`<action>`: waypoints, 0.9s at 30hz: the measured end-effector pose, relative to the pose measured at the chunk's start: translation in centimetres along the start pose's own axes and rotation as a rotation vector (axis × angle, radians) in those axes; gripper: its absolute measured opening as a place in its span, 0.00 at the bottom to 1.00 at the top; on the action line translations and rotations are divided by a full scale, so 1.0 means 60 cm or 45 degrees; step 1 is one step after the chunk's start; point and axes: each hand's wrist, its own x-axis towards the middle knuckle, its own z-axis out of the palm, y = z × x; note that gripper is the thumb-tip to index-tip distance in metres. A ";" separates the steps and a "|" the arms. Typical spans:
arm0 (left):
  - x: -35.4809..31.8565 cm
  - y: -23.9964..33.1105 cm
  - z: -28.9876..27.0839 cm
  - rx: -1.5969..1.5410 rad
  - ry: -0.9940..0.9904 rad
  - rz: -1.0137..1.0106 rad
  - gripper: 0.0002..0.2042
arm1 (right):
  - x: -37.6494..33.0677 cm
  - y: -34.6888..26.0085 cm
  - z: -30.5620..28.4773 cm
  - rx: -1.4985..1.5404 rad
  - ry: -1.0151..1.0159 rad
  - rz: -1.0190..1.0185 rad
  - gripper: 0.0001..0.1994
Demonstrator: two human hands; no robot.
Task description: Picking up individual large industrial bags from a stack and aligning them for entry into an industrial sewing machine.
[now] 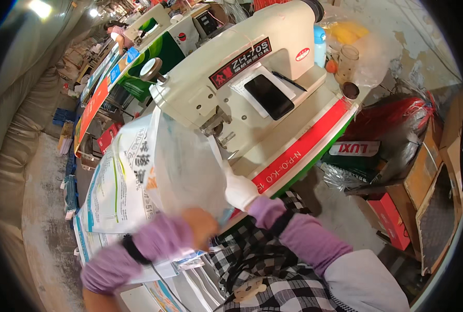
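With twelve straight ahead, a cream sewing machine [242,41] is filling the noon side, its metal foot [226,138] facing the worker. A printed white sack [118,182] is spreading toward nine o'clock, and cloudy film [190,161] is bulging beside the foot, probably so its edge is lying within easy reach.

The right hand [240,192], wearing a white glove, is resting by the film's near edge around half past five, perhaps steadying it; I cannot tell whether its fingers are closing on it. The bare left hand [203,228] is blurring at seven o'clock, by the film's bottom, so I cannot tell whether it is open or gripping.

Toward one, a black phone [269,97] is lying on pale paper [242,89] beside a pen [288,81], seemingly parked clear of the foot. A blue bottle [320,46] is standing farther out, likely away from elbows.
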 end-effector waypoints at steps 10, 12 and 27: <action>0.019 0.029 0.066 -0.220 0.260 -0.265 0.23 | -0.197 0.047 -0.006 1.039 -0.288 -0.100 0.15; 0.020 0.070 0.099 -0.199 0.317 -0.241 0.19 | -0.202 0.053 -0.028 0.918 -0.341 -0.076 0.15; -0.069 -0.177 -0.002 0.307 0.523 -0.014 0.06 | -0.110 -0.010 -0.026 -0.766 0.084 -0.246 0.34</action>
